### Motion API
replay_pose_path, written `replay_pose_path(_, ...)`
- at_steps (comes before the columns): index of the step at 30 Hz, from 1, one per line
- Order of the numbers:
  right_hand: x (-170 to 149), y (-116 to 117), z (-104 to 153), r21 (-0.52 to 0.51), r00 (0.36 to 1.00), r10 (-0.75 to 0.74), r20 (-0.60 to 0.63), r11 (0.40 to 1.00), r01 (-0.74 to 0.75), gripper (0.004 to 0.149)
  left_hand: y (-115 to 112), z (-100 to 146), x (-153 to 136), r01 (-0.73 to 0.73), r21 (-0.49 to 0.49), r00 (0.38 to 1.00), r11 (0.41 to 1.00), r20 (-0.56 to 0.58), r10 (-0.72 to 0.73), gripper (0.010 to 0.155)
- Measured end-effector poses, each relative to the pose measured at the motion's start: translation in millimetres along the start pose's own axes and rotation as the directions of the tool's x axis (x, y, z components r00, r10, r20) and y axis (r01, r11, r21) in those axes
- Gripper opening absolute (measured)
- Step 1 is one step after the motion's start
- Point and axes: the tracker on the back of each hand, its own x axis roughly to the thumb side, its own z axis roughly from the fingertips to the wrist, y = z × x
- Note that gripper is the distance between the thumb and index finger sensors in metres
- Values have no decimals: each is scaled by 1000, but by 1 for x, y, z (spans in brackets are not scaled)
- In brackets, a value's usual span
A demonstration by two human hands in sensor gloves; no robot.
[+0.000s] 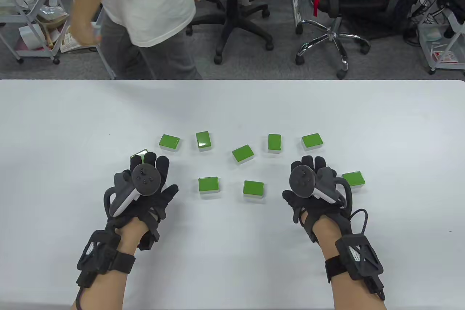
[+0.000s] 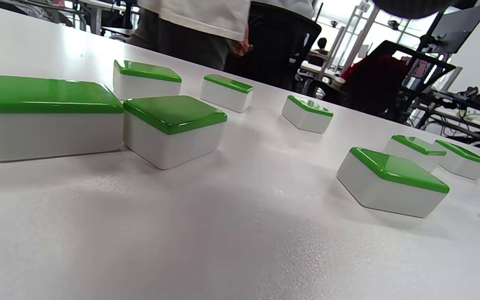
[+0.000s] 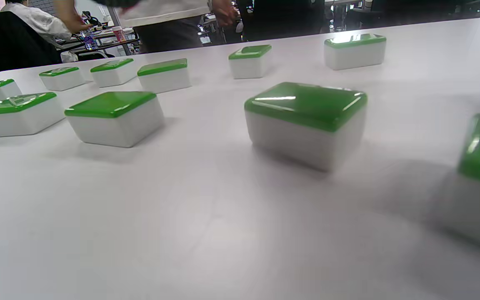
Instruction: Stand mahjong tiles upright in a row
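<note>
nine mahjong tiles lie flat on the white worktop (image 1: 232,106), green backs up, none of them standing. the landmark here is the tilted centre tile (image 1: 242,153). beyond it and to its left lie two tiles (image 1: 169,142) (image 1: 203,140), beyond it and to its right two more (image 1: 274,142) (image 1: 311,141). nearer to the person than the centre tile lie two tiles side by side (image 1: 208,185) (image 1: 253,189). far to the left of the centre tile one tile (image 1: 140,155) is partly hidden under the fingertips of the left hand (image 1: 143,188); i cannot tell if they touch it. far to the right of the centre tile the last tile (image 1: 354,179) lies just beside the right hand (image 1: 314,186). both hands rest low over the worktop with fingers spread flat and forward, so each grip is open and holds nothing. in the left wrist view the two closest tiles (image 2: 50,116) (image 2: 174,129) almost touch at a corner. behind the worktop a person in a white shirt (image 1: 152,1) stands near an office chair (image 1: 241,1).
</note>
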Motion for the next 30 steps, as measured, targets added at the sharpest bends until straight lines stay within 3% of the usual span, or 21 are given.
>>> replay_pose_path(13,-5,-5,3,5,1000,-26,4,1000,26,80,-1,-1,2,27,-6,999,1000,16,-27,81)
replay_pose_path(19,-8,-13,5,-58,996,18,93,998,-13,73,-1,-2,4,44,-3,999,999,24,-44,81)
replay_pose_path(21,-6,-11,4,-41,994,62,95,997,-58,69,-1,-2,4,47,-6,999,999,25,-47,81)
replay_pose_path(23,0,-2,0,10,971,147,187,988,-152,66,-2,-3,5,53,-12,998,999,24,-52,81)
replay_pose_path(30,10,28,-14,181,910,354,215,902,-393,77,-3,-2,5,57,-22,998,998,16,-56,81)
